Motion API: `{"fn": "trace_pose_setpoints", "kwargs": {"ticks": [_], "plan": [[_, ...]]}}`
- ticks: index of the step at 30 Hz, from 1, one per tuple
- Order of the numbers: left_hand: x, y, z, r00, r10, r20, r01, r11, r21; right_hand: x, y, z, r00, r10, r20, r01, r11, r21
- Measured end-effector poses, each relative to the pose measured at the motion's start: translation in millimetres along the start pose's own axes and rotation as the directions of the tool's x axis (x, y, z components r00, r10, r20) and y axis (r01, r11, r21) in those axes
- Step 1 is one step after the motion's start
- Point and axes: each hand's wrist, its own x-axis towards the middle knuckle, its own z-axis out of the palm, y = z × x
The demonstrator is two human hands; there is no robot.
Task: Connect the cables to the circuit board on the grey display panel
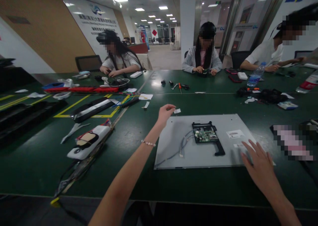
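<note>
A flat grey panel [171,143] lies on the green table, with a black bracket and green circuit board [206,135] on it. Blue-grey cables [182,145] run from the board toward the panel's lower left. My left hand [166,114] is above the panel's top left corner, its fingers pinched together at a small white tag [177,111]; whether the tag is held is hard to tell. My right hand [259,159], fingers spread, is over the panel's right edge beside a white label [235,134] and holds nothing.
Left of the panel are a white device [90,141] with cables and a black-and-white part [91,109]. Small tools [180,86] lie beyond the panel. Bottles [257,74] and black items [272,96] are at the right. Three people sit across the table [139,183].
</note>
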Motion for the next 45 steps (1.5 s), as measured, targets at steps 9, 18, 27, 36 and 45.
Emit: {"fn": "trace_pose_setpoints", "kwargs": {"ticks": [9,18,27,36,45], "plan": [[-99.6,51.6,55.4,0.932,0.051,0.358,0.025,0.978,-0.206,74.5,-98.5,-26.7,0.909,-0.415,-0.030,0.388,0.820,0.420],[-106.3,42.7,47.7,0.886,-0.037,0.463,0.132,0.976,-0.175,83.4,-106.5,-9.6,0.829,-0.553,-0.081,0.523,0.717,0.460],[-107.0,30.2,51.2,0.833,0.050,0.552,0.053,0.984,-0.169,81.0,-115.9,-9.7,0.796,-0.593,-0.120,0.575,0.680,0.456],[-114.8,10.2,54.3,0.836,0.227,0.500,-0.354,0.919,0.174,124.8,-88.8,-0.9,0.947,-0.279,-0.157,0.315,0.902,0.295],[-120.7,-7.1,67.2,0.813,0.196,0.547,-0.376,0.896,0.237,148.2,-105.1,33.7,0.964,-0.262,0.036,0.259,0.963,0.073]]}}
